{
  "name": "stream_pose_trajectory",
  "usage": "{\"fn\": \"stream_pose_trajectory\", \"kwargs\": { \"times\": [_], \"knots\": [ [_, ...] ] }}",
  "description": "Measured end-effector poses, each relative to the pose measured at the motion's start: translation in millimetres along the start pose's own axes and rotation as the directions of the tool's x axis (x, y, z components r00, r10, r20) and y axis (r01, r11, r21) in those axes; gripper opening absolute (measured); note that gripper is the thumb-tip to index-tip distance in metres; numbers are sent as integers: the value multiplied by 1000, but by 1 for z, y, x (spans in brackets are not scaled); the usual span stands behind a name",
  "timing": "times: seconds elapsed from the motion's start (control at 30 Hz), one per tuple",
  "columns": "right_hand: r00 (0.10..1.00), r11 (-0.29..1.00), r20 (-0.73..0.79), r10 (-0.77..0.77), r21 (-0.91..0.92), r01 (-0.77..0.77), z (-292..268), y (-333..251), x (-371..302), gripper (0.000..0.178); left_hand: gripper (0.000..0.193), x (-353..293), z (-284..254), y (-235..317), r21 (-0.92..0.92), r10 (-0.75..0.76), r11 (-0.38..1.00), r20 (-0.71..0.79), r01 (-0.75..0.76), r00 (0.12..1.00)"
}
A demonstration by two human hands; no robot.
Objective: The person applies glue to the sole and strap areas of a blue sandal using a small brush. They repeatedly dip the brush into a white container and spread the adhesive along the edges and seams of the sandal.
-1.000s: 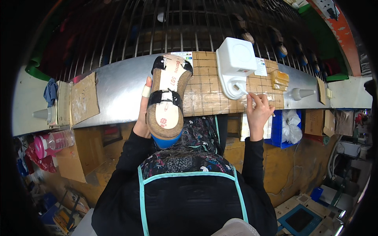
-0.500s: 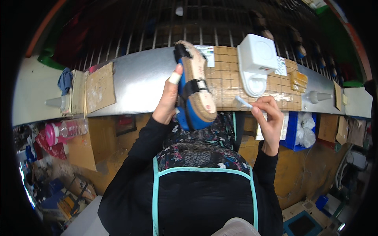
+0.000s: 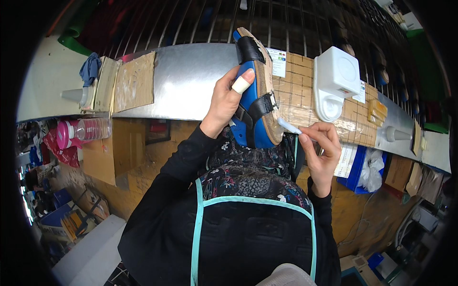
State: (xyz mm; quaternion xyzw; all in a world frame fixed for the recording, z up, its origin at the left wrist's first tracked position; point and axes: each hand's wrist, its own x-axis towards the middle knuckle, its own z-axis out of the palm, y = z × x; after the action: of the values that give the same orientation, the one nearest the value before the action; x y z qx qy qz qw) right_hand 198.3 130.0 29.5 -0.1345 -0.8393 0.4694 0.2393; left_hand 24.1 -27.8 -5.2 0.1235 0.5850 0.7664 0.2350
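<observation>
My left hand (image 3: 228,97) is closed around a sandal (image 3: 256,90) with a blue upper, black straps and a cork-coloured sole, held up over the bench's front edge. A pale wrapping circles the left thumb, which presses on the blue side. The sole faces right, its lower end tilted toward me. Between thumb and fingers, my right hand (image 3: 323,152) pinches a slim whitish brush-like stick (image 3: 288,126). The stick's tip is at the edge of the sole near its lower end; whether it touches, I cannot tell.
A white dispenser-like container (image 3: 336,78) with a small round cup stands on the taped cardboard (image 3: 298,90). Yellowish blocks (image 3: 377,112) lie to its right. Cardboard pieces (image 3: 136,85) and a blue cloth (image 3: 89,69) are at left. Metal bars (image 3: 210,26) run behind the bench. A blue bin (image 3: 365,171) holds plastic bags.
The sandal has turned so its blue side shows more. My right hand has brought the stick to the sole's edge. The whole view has shifted slightly.
</observation>
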Motion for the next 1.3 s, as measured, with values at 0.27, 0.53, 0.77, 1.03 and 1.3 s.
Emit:
{"fn": "stream_pose_trajectory", "kwargs": {
  "times": [0.27, 0.53, 0.77, 1.03, 1.3],
  "knots": [
    [996, 985, -58, -72, -162, 62, 12, -1, 7, 16, 63, -2, -2, -4, 119, 46, 992, -33, -42, 998],
    [967, 949, -111, -230, -247, 198, 16, 4, 9, 19, 63, 0, 0, -3, 100, 50, 994, -23, -47, 999],
    [992, 991, 3, -126, -45, 126, 5, 11, 11, 18, 63, 6, -2, 3, 86, 14, 996, 3, -15, 1000],
    [986, 986, -22, -165, 2, 165, 2, 12, 11, 18, 64, 16, -2, 11, 76, -119, 991, 93, 112, 989],
    [964, 966, -70, -255, 31, 258, -1, 9, 16, 17, 71, 18, 14, 12, -171, -284, 933, 183, 315, 941]
  ]
}}
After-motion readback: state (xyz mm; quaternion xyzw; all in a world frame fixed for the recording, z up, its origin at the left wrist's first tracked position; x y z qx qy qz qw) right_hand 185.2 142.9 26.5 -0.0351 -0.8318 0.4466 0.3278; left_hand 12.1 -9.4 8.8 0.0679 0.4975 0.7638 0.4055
